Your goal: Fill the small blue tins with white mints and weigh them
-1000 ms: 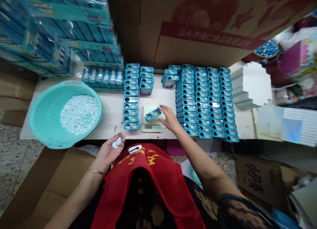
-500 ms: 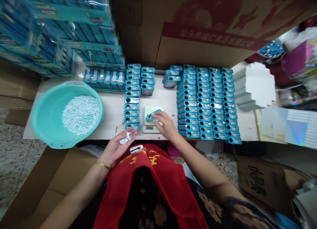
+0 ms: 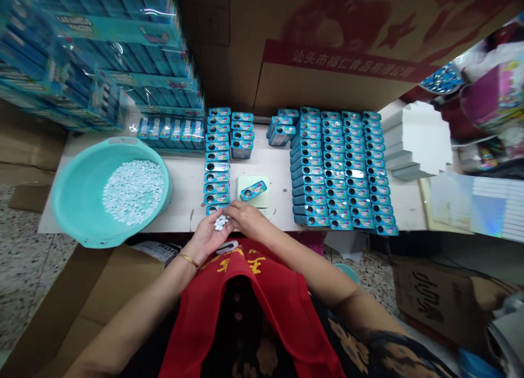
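My left hand [image 3: 207,237] is cupped palm up near the table's front edge, with a small heap of white candies [image 3: 221,223] in it. Over that palm my right hand [image 3: 249,221] reaches in, its fingers bent together and touching the heap. Whether a candy sits between those fingertips is hidden. Just beyond both hands, a blue candy tin [image 3: 254,191] with a dark round opening lies tilted on a small pale scale [image 3: 262,204]. The scale's display is covered by my right hand.
A turquoise basin [image 3: 67,198] of white candies stands at left. Rows of blue tins [image 3: 216,180] flank the scale on the left, with more rows [image 3: 338,171] on the right. Behind rises a large carton [image 3: 327,78]; stacked white card pieces [image 3: 426,141] stand at far right.
My right hand has let go of the blue tin, leaving it on the scale, and has come down left to the candies. My left hand has moved slightly right toward it.
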`<state>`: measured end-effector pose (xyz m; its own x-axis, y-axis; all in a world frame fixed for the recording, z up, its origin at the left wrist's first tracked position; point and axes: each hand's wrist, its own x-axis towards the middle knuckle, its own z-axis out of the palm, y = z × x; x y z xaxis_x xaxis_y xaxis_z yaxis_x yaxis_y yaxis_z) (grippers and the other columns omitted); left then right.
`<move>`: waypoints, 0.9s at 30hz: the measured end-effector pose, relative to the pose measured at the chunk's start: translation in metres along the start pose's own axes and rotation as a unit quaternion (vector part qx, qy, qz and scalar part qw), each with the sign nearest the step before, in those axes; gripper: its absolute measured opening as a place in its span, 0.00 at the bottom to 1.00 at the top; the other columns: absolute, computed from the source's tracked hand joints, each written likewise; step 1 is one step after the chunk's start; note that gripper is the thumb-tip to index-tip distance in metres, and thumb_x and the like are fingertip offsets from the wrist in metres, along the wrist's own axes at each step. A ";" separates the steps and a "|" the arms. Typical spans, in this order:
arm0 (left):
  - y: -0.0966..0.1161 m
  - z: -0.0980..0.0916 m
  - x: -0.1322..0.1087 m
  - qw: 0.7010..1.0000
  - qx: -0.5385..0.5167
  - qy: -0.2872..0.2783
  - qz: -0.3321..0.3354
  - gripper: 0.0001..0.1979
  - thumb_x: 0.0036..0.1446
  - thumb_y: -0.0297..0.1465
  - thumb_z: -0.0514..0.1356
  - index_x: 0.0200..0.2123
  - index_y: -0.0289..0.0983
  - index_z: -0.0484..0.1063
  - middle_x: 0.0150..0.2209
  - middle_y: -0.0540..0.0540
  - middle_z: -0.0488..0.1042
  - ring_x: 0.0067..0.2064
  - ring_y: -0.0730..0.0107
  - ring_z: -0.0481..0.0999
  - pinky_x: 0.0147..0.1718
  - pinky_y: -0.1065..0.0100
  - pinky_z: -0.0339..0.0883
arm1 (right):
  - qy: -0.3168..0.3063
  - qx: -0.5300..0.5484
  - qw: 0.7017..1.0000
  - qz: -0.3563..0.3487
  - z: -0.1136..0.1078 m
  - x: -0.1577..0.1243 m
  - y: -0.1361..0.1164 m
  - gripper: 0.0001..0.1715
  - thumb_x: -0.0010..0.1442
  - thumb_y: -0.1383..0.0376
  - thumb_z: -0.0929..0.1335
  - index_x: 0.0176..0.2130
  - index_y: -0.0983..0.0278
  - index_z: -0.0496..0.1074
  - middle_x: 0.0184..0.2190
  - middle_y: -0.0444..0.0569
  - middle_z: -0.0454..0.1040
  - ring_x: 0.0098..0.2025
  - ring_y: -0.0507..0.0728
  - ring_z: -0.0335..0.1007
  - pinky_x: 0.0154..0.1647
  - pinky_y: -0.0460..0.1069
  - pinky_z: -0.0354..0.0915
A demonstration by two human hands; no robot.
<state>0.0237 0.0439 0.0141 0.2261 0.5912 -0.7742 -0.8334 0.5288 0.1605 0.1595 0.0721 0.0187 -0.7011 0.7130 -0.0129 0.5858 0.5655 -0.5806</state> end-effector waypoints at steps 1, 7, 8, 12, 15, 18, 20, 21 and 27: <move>0.000 0.003 0.002 1.000 0.000 0.000 0.007 0.10 0.58 0.23 0.49 0.30 0.31 0.70 0.27 0.43 0.73 0.31 0.70 0.74 0.37 0.65 0.71 | 0.014 0.019 1.000 0.005 0.000 0.000 0.004 0.11 0.58 0.70 0.62 0.41 0.64 0.68 0.36 0.49 0.68 0.37 0.53 0.64 0.36 0.47 0.63; 0.005 0.016 0.011 0.999 0.026 -0.030 0.017 0.10 0.56 0.23 0.50 0.35 0.27 0.71 0.35 0.36 0.75 0.40 0.62 0.75 0.41 0.64 0.70 | 0.103 0.053 0.991 0.065 -0.018 0.001 0.032 0.12 0.54 0.73 0.63 0.39 0.64 0.70 0.35 0.49 0.68 0.40 0.53 0.65 0.41 0.47 0.63; 0.007 0.015 0.012 0.999 0.033 -0.032 0.016 0.11 0.56 0.23 0.51 0.37 0.26 0.71 0.38 0.34 0.74 0.43 0.60 0.74 0.41 0.64 0.69 | 0.098 0.037 0.991 0.088 -0.022 0.002 0.037 0.12 0.54 0.74 0.63 0.39 0.64 0.70 0.36 0.50 0.68 0.40 0.54 0.65 0.41 0.47 0.63; 0.010 0.006 0.010 0.999 0.035 -0.024 0.013 0.11 0.55 0.23 0.52 0.40 0.25 0.70 0.42 0.32 0.73 0.48 0.56 0.72 0.43 0.62 0.69 | 0.046 0.008 0.989 0.137 -0.030 0.006 0.050 0.15 0.53 0.75 0.63 0.40 0.64 0.71 0.38 0.50 0.69 0.40 0.54 0.66 0.43 0.48 0.63; 0.011 -0.001 0.006 1.000 0.019 -0.011 0.013 0.11 0.55 0.23 0.52 0.40 0.24 0.70 0.41 0.31 0.74 0.48 0.55 0.71 0.44 0.62 0.69 | 0.068 0.041 0.988 0.130 -0.026 0.006 0.056 0.15 0.54 0.74 0.63 0.40 0.62 0.71 0.38 0.49 0.71 0.41 0.54 0.67 0.44 0.48 0.63; 0.013 -0.006 -0.002 1.000 0.002 0.005 0.012 0.11 0.55 0.22 0.52 0.39 0.26 0.71 0.40 0.33 0.74 0.46 0.56 0.73 0.41 0.62 0.71 | 0.132 0.097 0.979 0.118 -0.024 0.003 0.059 0.12 0.54 0.73 0.64 0.36 0.62 0.73 0.34 0.47 0.72 0.39 0.53 0.68 0.43 0.49 0.64; 0.016 -0.012 -0.007 1.000 -0.006 0.018 0.016 0.10 0.56 0.22 0.52 0.38 0.27 0.71 0.38 0.34 0.75 0.44 0.59 0.74 0.39 0.64 0.72 | 0.195 0.146 0.962 0.125 -0.027 -0.002 0.061 0.09 0.53 0.72 0.64 0.34 0.62 0.73 0.33 0.47 0.72 0.37 0.53 0.68 0.39 0.48 0.65; 0.018 -0.015 -0.009 0.999 -0.010 0.026 0.020 0.10 0.56 0.22 0.51 0.37 0.27 0.71 0.36 0.35 0.76 0.42 0.60 0.75 0.38 0.65 0.72 | 0.227 0.174 0.949 0.136 -0.030 -0.005 0.061 0.08 0.53 0.70 0.65 0.34 0.63 0.73 0.32 0.46 0.72 0.36 0.52 0.68 0.37 0.48 0.65; 0.028 -0.044 -0.016 0.995 -0.031 0.080 0.048 0.10 0.56 0.21 0.51 0.33 0.28 0.72 0.28 0.40 0.75 0.31 0.68 0.76 0.30 0.70 0.73 | 0.369 0.304 0.854 0.207 -0.046 -0.023 0.067 0.07 0.51 0.66 0.67 0.33 0.63 0.73 0.32 0.45 0.70 0.32 0.51 0.68 0.31 0.47 0.69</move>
<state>-0.0255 0.0226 0.0042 0.0661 0.5303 -0.8452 -0.8781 0.4332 0.2032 0.2335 0.1125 0.0174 0.0936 0.9933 0.0676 0.2450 0.0428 -0.9686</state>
